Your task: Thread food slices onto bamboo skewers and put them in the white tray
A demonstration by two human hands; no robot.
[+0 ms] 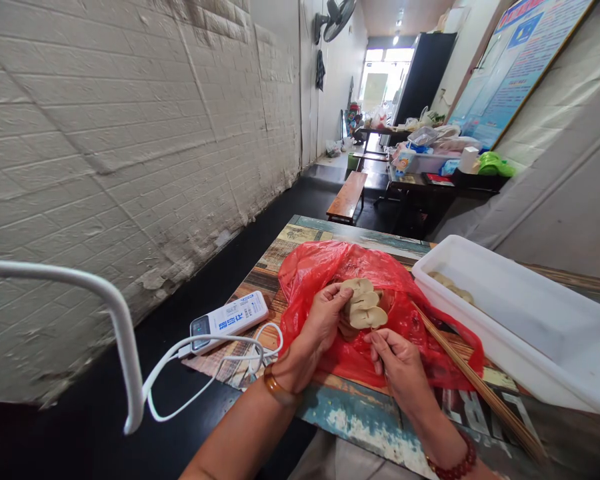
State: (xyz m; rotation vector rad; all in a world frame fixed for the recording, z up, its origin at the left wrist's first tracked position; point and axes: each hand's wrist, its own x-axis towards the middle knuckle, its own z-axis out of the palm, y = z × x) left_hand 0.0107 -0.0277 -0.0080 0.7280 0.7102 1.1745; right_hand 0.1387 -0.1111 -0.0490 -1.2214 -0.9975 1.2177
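Pale, flat, folded food pieces (366,309) are pinched at their upper left edge by my left hand (325,317), above an open red plastic bag (315,267). Just below their lower edge, my right hand (395,360) has its thumb and forefinger pressed together on something thin, perhaps a skewer tip. More pale brown pieces show partly inside the bag, under the held ones. A bundle of thin wooden sticks (473,373) lies slanting over the bag's right side. The white tub (500,300) at the right has a few similar pieces at its far left end.
A white power bank (230,322) with a looping white cable lies on the left of the patterned table (350,410). Beyond stand a wooden bench (349,193) and a dark table piled with bags. A brick-patterned wall runs along the left.
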